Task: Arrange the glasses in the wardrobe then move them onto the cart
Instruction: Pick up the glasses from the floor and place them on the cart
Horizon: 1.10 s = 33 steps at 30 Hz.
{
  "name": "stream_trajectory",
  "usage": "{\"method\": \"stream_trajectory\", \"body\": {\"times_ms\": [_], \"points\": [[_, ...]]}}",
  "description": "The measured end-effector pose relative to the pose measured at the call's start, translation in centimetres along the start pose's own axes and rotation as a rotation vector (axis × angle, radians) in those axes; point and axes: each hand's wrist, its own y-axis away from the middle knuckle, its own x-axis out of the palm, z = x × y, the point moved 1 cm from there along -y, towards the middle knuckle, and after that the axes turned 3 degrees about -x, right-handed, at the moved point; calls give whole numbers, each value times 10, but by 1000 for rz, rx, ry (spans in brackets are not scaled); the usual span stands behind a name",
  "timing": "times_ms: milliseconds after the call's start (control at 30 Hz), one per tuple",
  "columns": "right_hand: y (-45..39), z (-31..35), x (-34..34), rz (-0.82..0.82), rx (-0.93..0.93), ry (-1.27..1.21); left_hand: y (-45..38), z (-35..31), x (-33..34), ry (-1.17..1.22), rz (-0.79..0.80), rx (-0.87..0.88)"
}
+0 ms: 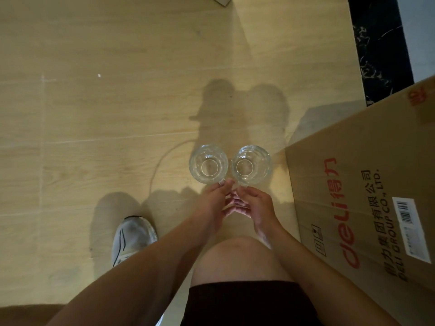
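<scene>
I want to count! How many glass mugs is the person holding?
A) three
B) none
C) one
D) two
D: the left hand grips the handle of the left glass mug and the right hand grips the handle of the right glass mug, side by side above the wooden floor.

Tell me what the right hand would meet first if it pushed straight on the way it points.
Nothing solid, it seems: the right hand already holds the right glass, and beyond it only floor shows. The cardboard box lies off to the side. Depth is unclear.
</scene>
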Motion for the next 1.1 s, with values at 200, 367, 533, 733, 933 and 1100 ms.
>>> {"method": "stream_trajectory", "body": {"times_ms": [200,367,533,733,933,1100], "points": [[-11,2,1,-52,112,-62,2,-3,-6,-51,-120,79],[-11,18,1,-180,140,-44,8,-29,-23,-170,-226,157],[27,80,21,-239,208,5,65,-83,-32,-351,-319,136],[126,190,55,-239,159,44,192,-162,-9,-404,-285,161],[242,334,103,-186,87,139,349,-249,28,-403,-294,199],[336,453,143,-121,-42,204,485,-338,57,-461,-263,329]]}}
